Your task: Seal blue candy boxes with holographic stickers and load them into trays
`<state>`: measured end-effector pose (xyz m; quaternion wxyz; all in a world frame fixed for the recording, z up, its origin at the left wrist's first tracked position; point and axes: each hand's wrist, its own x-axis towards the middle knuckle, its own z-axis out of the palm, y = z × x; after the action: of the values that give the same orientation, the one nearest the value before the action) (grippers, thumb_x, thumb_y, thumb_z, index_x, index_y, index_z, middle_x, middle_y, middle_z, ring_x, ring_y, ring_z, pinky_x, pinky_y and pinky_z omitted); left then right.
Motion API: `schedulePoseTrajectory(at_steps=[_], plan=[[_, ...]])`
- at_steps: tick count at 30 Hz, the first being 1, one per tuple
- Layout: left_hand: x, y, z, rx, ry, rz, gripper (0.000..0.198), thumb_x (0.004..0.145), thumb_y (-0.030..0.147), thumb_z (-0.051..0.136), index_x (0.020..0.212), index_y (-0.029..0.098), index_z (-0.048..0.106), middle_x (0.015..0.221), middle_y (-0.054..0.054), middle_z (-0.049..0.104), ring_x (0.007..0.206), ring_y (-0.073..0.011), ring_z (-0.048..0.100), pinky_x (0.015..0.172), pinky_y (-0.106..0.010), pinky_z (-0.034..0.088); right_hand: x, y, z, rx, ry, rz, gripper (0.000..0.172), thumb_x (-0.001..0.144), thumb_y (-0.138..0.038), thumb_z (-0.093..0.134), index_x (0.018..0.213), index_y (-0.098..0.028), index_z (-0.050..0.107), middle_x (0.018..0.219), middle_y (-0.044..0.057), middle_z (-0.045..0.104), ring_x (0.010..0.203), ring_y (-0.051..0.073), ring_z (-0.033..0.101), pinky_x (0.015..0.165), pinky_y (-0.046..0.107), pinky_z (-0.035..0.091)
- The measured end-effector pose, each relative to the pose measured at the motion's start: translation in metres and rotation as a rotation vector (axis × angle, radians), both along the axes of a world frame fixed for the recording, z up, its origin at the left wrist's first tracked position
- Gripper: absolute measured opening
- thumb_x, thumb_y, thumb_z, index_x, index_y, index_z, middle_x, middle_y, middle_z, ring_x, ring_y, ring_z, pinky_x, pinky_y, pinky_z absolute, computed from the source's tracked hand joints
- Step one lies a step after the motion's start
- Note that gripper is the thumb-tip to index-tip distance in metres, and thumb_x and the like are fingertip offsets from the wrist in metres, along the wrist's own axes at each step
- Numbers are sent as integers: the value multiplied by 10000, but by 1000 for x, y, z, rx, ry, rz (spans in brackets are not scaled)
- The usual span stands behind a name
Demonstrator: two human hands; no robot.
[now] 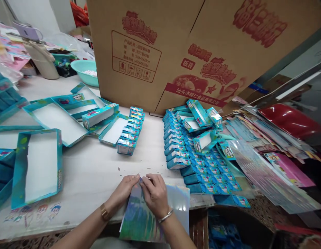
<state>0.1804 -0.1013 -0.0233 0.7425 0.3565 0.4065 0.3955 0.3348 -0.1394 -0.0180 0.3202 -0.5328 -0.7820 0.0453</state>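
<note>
My left hand (124, 190) and my right hand (155, 192) meet at the top left of a stack of shiny holographic sheets (178, 207) at the table's front edge. Both hands are closed, fingertips pinched together. Between them shows a tiny purplish bit; whether it is a sheet's corner or a separate piece I cannot tell. My right hand lies over the sheets, covering part of them. Beyond my hands stands a short row of small blue boxes (126, 146). To the right are several packed rows of blue boxes (199, 178).
Shallow blue trays (59, 119) lie at the left, one tray (59, 166) near the front. A big cardboard carton (160, 90) blocks the back. A mint basin (85, 80) and a beige bottle (43, 62) stand back left. Clear plastic sheets (269, 176) fan out at the right.
</note>
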Motion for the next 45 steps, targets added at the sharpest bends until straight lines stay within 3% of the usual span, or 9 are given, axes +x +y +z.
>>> schedulePoseTrajectory(at_steps=[5,11,19,24,28,31,35,40,45], plan=[[-2,1,-4,35,18,-36,395,800,507,682,622,156,639,647,-2,594,656,-152,454,696,-264,399,-4,4,7,-158,164,-44,78,939,-175,560,956,-227,617,894,33,626,872,188,557,769,323,452],[-2,2,-5,49,8,-35,352,809,476,678,666,154,665,702,-21,642,719,-175,490,742,-273,410,-3,1,4,-50,24,-15,225,955,-189,537,1159,-240,617,1032,82,620,926,228,536,800,380,446],[-6,-1,1,115,52,-150,448,907,517,552,644,156,581,649,5,530,635,-132,399,633,-246,357,-7,2,12,-254,229,-69,71,925,-154,566,933,-221,590,910,34,591,897,199,532,788,338,430],[-4,-5,3,104,84,-109,463,889,556,559,676,146,589,653,1,539,621,-130,426,611,-245,372,-5,2,16,-286,273,-77,62,911,-157,568,923,-216,583,903,28,586,887,193,531,784,320,417],[-2,-8,10,65,149,-64,459,858,574,577,770,132,666,738,-31,627,679,-165,528,638,-258,430,9,2,23,-377,264,-119,223,856,-167,639,1072,-201,592,930,33,606,899,198,547,812,315,414],[-1,-8,13,146,206,-66,335,817,476,671,851,143,695,831,-35,660,771,-176,565,704,-255,452,19,4,31,-521,272,-120,38,857,-167,629,863,-204,624,824,3,626,806,170,565,728,269,395],[-1,-9,11,162,306,-56,341,814,476,670,720,149,647,703,-2,586,675,-151,519,597,-233,419,28,6,38,-681,340,-47,68,883,-223,614,820,-210,636,683,-41,607,659,126,549,624,229,351],[-1,-9,8,151,307,27,387,810,480,672,623,156,574,623,36,505,600,-112,442,566,-214,364,52,3,44,-700,208,-62,92,829,-282,698,817,-209,645,681,-54,593,655,117,514,600,221,301],[1,-9,18,9,235,-107,393,809,521,676,719,139,640,663,17,572,601,-117,487,558,-217,382,77,-4,41,-752,186,-46,233,867,-324,666,687,-184,622,616,-49,572,611,108,489,572,221,279]])
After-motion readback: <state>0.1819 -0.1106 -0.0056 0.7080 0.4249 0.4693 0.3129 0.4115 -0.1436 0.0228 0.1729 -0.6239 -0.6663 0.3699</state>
